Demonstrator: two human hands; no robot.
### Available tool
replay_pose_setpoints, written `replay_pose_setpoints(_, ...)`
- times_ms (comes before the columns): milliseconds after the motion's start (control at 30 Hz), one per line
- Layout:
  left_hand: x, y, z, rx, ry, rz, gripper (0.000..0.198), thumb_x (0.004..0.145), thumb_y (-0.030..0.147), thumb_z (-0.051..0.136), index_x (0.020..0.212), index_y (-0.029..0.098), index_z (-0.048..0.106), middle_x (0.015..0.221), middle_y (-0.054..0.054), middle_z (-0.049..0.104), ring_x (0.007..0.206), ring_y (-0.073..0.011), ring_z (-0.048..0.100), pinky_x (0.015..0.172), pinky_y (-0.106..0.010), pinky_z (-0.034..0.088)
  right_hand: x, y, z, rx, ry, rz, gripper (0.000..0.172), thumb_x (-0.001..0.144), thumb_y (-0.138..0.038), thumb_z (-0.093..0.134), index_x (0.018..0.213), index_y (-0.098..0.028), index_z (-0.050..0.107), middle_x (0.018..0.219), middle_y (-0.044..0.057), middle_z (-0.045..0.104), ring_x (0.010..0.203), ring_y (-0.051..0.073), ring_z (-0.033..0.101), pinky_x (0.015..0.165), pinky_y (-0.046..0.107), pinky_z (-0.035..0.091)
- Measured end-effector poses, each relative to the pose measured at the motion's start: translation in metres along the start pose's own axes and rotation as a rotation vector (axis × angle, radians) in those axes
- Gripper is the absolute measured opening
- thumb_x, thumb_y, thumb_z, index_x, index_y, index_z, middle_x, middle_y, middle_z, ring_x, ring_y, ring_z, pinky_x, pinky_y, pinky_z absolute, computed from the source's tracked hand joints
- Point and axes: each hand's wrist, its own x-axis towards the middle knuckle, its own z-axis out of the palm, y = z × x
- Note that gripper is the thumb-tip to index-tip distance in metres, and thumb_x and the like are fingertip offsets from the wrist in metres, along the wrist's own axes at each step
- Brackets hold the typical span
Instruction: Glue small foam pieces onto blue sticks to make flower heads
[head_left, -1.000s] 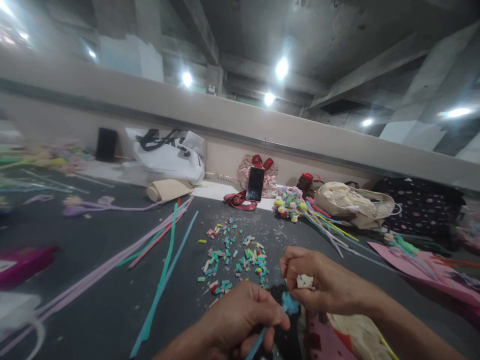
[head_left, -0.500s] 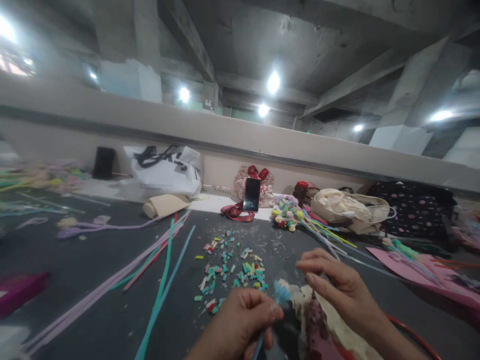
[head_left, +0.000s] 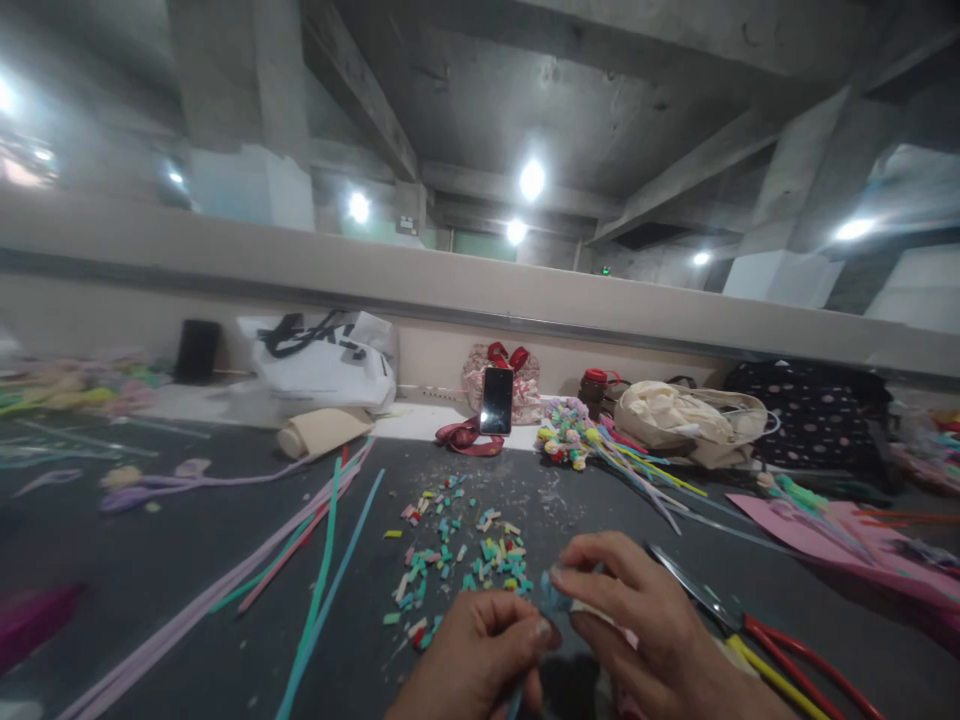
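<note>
A light blue stem is pinched between the thumb and fingers of my left hand [head_left: 487, 650], at the bottom centre. At its top a pale blue fluffy head [head_left: 551, 592] shows between my two hands, partly covered by my right fingers. My right hand [head_left: 637, 615] is bent round that head, its fingertips against it; what else they grip is hidden. A pink tool lies mostly hidden under my right hand. Small cut foam-like pieces [head_left: 499, 560] in green, pink and yellow are scattered just beyond my left hand.
Scissors [head_left: 694, 590] with red and yellow handles lie right of my right hand. Long coloured strips [head_left: 322, 580] stretch across the left. A phone [head_left: 496, 402] stands at the back, beside a bundle of stemmed flowers [head_left: 566, 435]. Pink sheet [head_left: 795, 530] at right.
My right hand has moved left and down onto the blue head, its fingers closing round it. The scissors have come into sight. The pink tool is now mostly covered. The view has shifted slightly.
</note>
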Motion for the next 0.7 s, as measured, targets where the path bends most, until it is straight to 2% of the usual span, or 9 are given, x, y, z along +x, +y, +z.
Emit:
replay_pose_setpoints(167, 0.002, -0.002, -0.001, -0.006, -0.014, -0.013, 0.035, 0.059, 0.047, 0.06, 0.056, 0.013, 0.053, 0.039, 0.004, 0.051, 0.027, -0.0009, 0.023, 0.032, -0.017, 0.01, 0.0, 0.0, 0.001, 0.056, -0.015, 0.011, 0.033, 0.076, -0.009, 0.048, 0.107, -0.02, 0.052, 0.1, 0.009, 0.053, 0.094, 0.016, 0.051, 0.078, 0.027, 0.045)
replay_pose_setpoints(267, 0.005, -0.003, -0.003, -0.058, -0.017, -0.01, 0.038, 0.058, 0.05, 0.06, 0.063, 0.013, 0.056, 0.039, 0.004, 0.051, 0.025, -0.0007, 0.023, 0.031, -0.017, 0.008, -0.005, 0.002, -0.002, 0.096, 0.01, 0.163, 0.04, 0.074, -0.015, 0.052, 0.114, -0.024, 0.048, 0.11, 0.007, 0.051, 0.098, 0.018, 0.051, 0.08, 0.027, 0.044)
replay_pose_setpoints(333, 0.007, -0.004, -0.007, -0.139, -0.026, 0.008, 0.04, 0.056, 0.052, 0.061, 0.067, 0.013, 0.057, 0.038, 0.005, 0.051, 0.025, -0.001, 0.024, 0.031, -0.016, 0.008, -0.01, 0.005, -0.005, 0.117, 0.065, 0.284, 0.045, 0.074, -0.019, 0.053, 0.118, -0.026, 0.044, 0.114, 0.006, 0.049, 0.093, 0.018, 0.053, 0.077, 0.027, 0.046)
replay_pose_setpoints(433, 0.008, -0.002, -0.012, -0.272, -0.05, 0.018, 0.04, 0.055, 0.051, 0.062, 0.069, 0.013, 0.057, 0.038, 0.004, 0.051, 0.025, -0.0013, 0.027, 0.03, -0.016, 0.012, -0.019, 0.011, -0.011, 0.147, 0.148, 0.378, 0.037, 0.076, -0.021, 0.051, 0.113, -0.027, 0.049, 0.103, 0.004, 0.055, 0.08, 0.015, 0.057, 0.069, 0.023, 0.048)
replay_pose_setpoints(533, 0.007, -0.001, -0.015, -0.363, -0.044, -0.016, 0.036, 0.058, 0.046, 0.063, 0.071, 0.012, 0.059, 0.039, 0.004, 0.052, 0.028, -0.0015, 0.033, 0.03, -0.013, 0.017, -0.032, 0.014, -0.015, 0.14, 0.206, 0.448, 0.027, 0.077, -0.025, 0.051, 0.103, -0.026, 0.056, 0.091, 0.002, 0.06, 0.076, 0.015, 0.06, 0.063, 0.02, 0.05)
replay_pose_setpoints(633, 0.006, -0.001, -0.015, -0.412, -0.017, -0.033, 0.034, 0.054, 0.042, 0.066, 0.069, 0.013, 0.058, 0.04, 0.002, 0.053, 0.03, -0.0027, 0.038, 0.029, -0.012, 0.018, -0.05, 0.016, -0.018, 0.094, 0.247, 0.503, 0.024, 0.075, -0.028, 0.053, 0.097, -0.025, 0.061, 0.091, 0.003, 0.063, 0.076, 0.017, 0.062, 0.061, 0.019, 0.051)
replay_pose_setpoints(700, 0.004, 0.0, -0.014, -0.429, -0.014, -0.044, 0.033, 0.053, 0.041, 0.067, 0.068, 0.013, 0.057, 0.04, 0.002, 0.054, 0.027, -0.0025, 0.036, 0.027, -0.012, 0.017, -0.063, 0.017, -0.02, 0.066, 0.255, 0.495, 0.022, 0.074, -0.028, 0.055, 0.095, -0.026, 0.062, 0.091, 0.003, 0.065, 0.073, 0.017, 0.063, 0.059, 0.019, 0.052)
